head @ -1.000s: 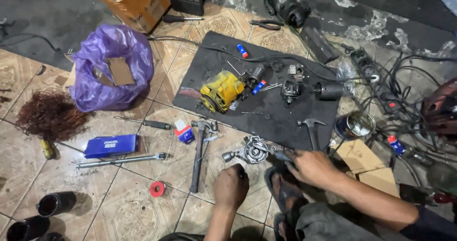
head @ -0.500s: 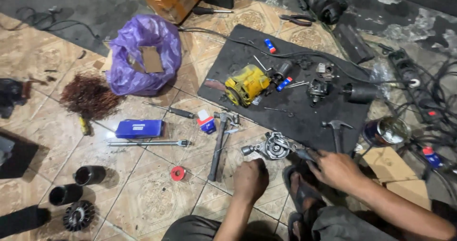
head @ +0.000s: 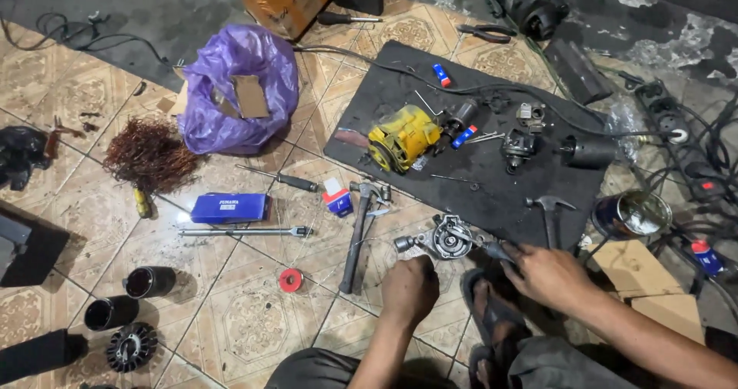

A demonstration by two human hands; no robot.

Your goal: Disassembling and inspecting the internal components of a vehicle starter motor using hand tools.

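A grey metal gear housing (head: 446, 240) lies on the tiled floor at the near edge of a black rubber mat (head: 492, 181). My left hand (head: 410, 289) is curled in a fist just below the housing, close to its left end; what it grips is hidden. My right hand (head: 547, 275) holds a dark-handled tool (head: 494, 249) whose tip points into the housing's right side. A claw hammer (head: 359, 234) lies left of the housing. A yellow motor part (head: 402, 136) sits on the mat.
A second hammer (head: 550, 214), small metal parts and cables lie on the mat. A purple bag (head: 240, 85), a copper wire bundle (head: 151, 154), a blue box (head: 229, 207), a long rod (head: 244, 231), a red tape roll (head: 290, 280) and black cylinders (head: 149, 282) are scattered left. A tin (head: 632, 214) stands right.
The view has swung left, so everything sits further right in frame. Both hands stay at the gear housing, in much the same grip.
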